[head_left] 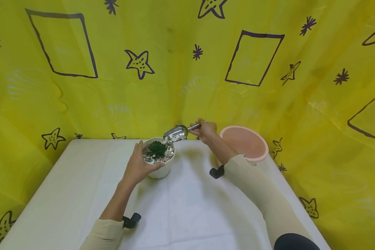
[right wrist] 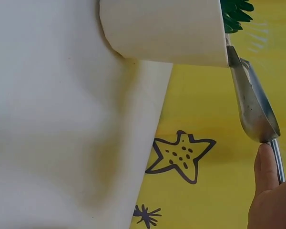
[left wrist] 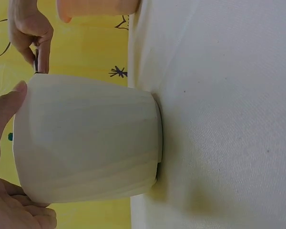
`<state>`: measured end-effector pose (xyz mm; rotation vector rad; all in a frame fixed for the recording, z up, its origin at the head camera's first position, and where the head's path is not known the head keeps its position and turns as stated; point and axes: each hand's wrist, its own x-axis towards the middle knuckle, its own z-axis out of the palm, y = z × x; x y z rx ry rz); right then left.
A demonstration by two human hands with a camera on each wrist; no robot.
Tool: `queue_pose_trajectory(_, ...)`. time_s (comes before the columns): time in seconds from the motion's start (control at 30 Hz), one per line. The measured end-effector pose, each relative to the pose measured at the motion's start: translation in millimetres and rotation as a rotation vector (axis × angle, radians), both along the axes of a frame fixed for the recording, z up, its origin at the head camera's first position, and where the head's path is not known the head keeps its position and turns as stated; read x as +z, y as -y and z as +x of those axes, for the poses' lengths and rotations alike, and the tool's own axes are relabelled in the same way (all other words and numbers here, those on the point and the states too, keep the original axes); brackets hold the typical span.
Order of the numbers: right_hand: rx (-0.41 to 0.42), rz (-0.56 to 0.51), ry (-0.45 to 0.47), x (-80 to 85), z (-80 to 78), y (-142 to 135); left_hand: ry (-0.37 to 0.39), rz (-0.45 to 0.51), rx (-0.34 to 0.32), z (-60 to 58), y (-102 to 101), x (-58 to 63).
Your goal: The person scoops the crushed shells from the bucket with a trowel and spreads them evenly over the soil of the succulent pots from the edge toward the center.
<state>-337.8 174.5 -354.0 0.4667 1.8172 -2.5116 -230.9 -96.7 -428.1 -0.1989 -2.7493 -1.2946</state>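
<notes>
A white plant pot (head_left: 159,172) stands upright on the table, holding a green succulent (head_left: 157,149) amid small pale stones (head_left: 166,158). My left hand (head_left: 140,166) grips the pot from its left side, thumb at the near side and fingers at the far side. With my right hand (head_left: 205,130) I hold a metal scoop (head_left: 178,131) by its handle. More pale stones lie in the scoop, which tilts down to the left with its lip at the pot's rim. In the right wrist view, the scoop's tip (right wrist: 232,55) overlaps the pot's edge.
A pink tub (head_left: 246,140) stands at the right, partly behind my right forearm. White cloth covers the table (head_left: 187,208). Close behind it hangs a yellow curtain (head_left: 172,86) with drawn stars and frames. Each wrist wears a dark camera mount (head_left: 132,221).
</notes>
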Motion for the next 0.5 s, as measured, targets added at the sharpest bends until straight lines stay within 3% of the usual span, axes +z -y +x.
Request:
queue_pose_trajectory(0.2,-0.004,0.007,0.01,-0.4,-0.4,-1,0.003,0.027,0.021,2.3,-6,-0.8)
queue_pose_trajectory(0.5,-0.006,0.001,0.012,-2.3,-1.5,-2,-0.025,0.015,0.207,10.3,-38,-1.7)
